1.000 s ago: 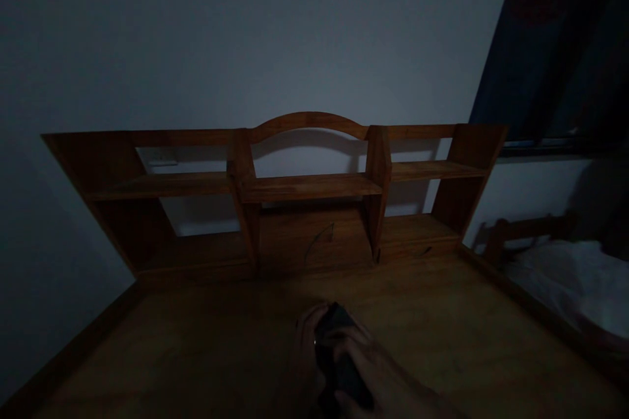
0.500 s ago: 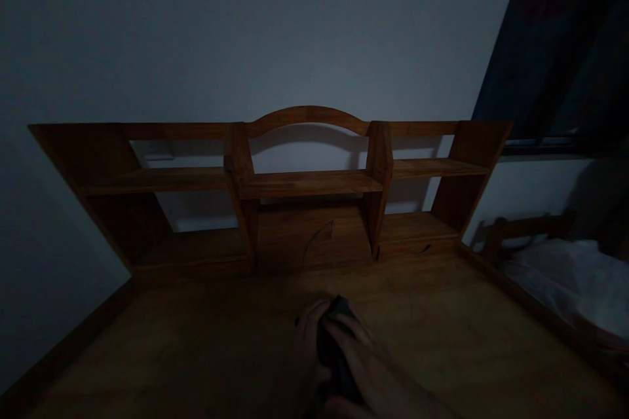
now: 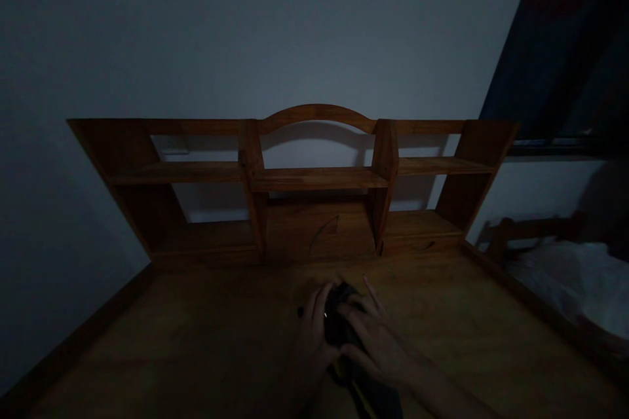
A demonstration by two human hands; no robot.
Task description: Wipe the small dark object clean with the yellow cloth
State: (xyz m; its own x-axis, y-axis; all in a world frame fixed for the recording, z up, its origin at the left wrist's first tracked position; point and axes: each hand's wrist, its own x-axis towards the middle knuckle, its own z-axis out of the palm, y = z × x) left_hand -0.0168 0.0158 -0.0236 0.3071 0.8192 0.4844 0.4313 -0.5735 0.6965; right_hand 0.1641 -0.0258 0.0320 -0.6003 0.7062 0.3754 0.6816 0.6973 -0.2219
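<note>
A dark object (image 3: 335,325), fabric-like with yellow strips, lies between my two hands above the wooden desktop; the dim light hides its exact kind. My left hand (image 3: 314,334) curls round its left side, fingers bent over the top. From the right, my right hand (image 3: 373,340) grips it with thumb and fingers, one finger sticking out away from the object. A loose dark part with a yellow edge (image 3: 366,399) hangs below, toward my body. A small black knob (image 3: 300,311) shows just left of my left fingers.
A wooden shelf unit (image 3: 319,179) stands at the back of the desk (image 3: 206,321), against a pale wall (image 3: 295,26). Raised edges run along both desk sides. To the right are a white plastic bag (image 3: 580,275), a wooden chair back (image 3: 535,229) and a dark window (image 3: 570,59).
My right hand's fingers have spread and shifted on the dark object. More of its lower part, with yellow strips, now shows. The view has shifted slightly left.
</note>
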